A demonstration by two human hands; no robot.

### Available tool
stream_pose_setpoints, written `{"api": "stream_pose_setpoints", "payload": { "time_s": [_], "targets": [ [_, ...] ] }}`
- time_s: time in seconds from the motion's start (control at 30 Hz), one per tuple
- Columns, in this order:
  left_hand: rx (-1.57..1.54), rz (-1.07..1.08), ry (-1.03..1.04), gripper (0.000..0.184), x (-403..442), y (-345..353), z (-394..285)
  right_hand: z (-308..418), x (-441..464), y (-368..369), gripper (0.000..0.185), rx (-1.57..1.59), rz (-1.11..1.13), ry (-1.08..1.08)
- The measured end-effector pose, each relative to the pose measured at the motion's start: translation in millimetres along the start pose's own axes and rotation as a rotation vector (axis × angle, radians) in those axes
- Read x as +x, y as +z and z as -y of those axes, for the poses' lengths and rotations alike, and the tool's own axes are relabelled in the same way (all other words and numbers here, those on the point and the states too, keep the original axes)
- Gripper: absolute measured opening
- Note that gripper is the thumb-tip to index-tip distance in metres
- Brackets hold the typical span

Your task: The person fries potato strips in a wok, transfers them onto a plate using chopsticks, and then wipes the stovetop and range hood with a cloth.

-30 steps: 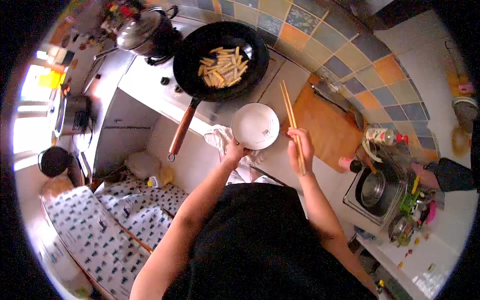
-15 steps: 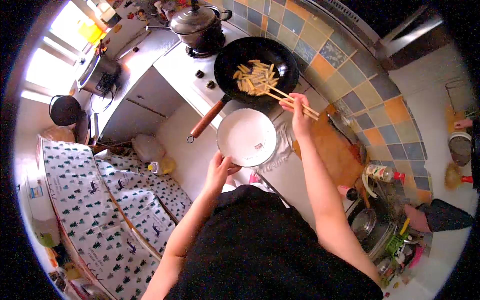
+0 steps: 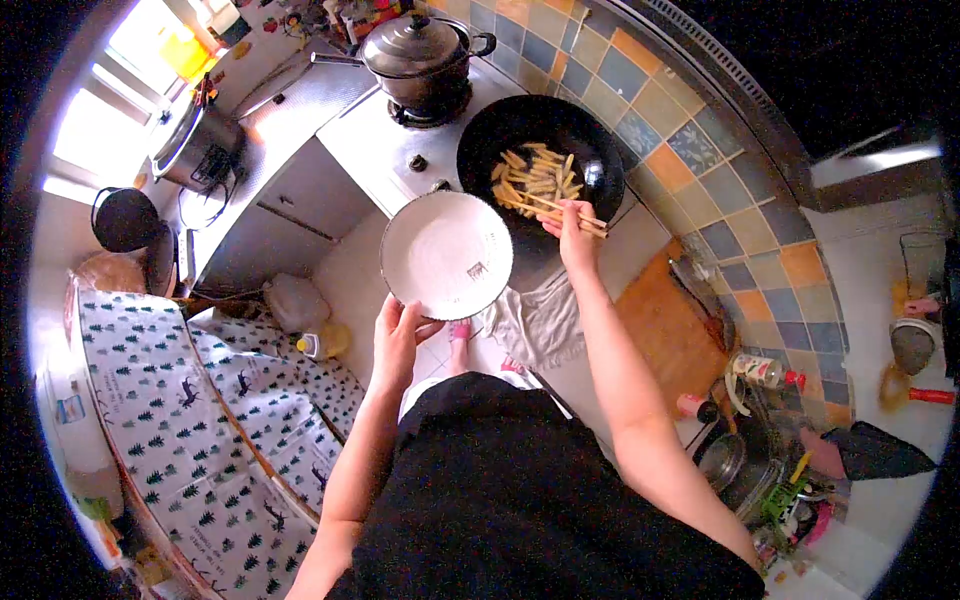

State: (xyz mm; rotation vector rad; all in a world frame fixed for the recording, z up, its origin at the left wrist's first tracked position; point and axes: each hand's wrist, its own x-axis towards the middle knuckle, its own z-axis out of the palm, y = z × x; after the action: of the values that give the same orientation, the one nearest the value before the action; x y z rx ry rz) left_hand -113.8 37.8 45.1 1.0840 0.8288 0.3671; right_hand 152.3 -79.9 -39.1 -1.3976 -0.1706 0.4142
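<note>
head view: the white bowl (image 3: 446, 250) is gripped at its near rim by the left hand (image 3: 399, 335), thumb on the inner side, and is held tilted just beside the wok (image 3: 600, 170), with its printed mark turned toward the right. the chopsticks (image 3: 550, 208) are pinched between the thumb and fingers of the right hand (image 3: 572, 235), and their tips are lowered among the fried strips (image 3: 537, 178) in the wok. the strips are heaped loosely on the bottom of the wok. a lidded pot (image 3: 418, 62) is set on the neighbouring burner. a pale cloth (image 3: 535, 325) is draped over the tabletop edge below the wok, and a cutting board (image 3: 668, 315) is laid near the tiled wall (image 3: 700, 180).
</note>
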Motion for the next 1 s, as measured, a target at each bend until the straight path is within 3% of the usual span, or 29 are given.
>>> {"api": "stream_pose_setpoints", "payload": {
  "time_s": [0.23, 0.43, 0.77, 1.0],
  "targets": [
    [-0.027, -0.022, 0.013, 0.026, 30, -18, -17, 14, 3, 9, 0.026, -0.209, 0.071, -0.079],
    [-0.049, -0.030, 0.015, 0.027, 44, -28, -22, 13, 23, 11, 0.025, -0.195, 0.020, -0.089],
    [-0.059, -0.043, -0.006, 0.023, 61, -42, -10, 16, 41, -21, 0.031, 0.182, -0.009, 0.308],
    [-0.066, -0.068, -0.032, 0.023, 61, -45, -7, 13, 42, -31, 0.032, 0.199, 0.045, 0.320]
  ]
}}
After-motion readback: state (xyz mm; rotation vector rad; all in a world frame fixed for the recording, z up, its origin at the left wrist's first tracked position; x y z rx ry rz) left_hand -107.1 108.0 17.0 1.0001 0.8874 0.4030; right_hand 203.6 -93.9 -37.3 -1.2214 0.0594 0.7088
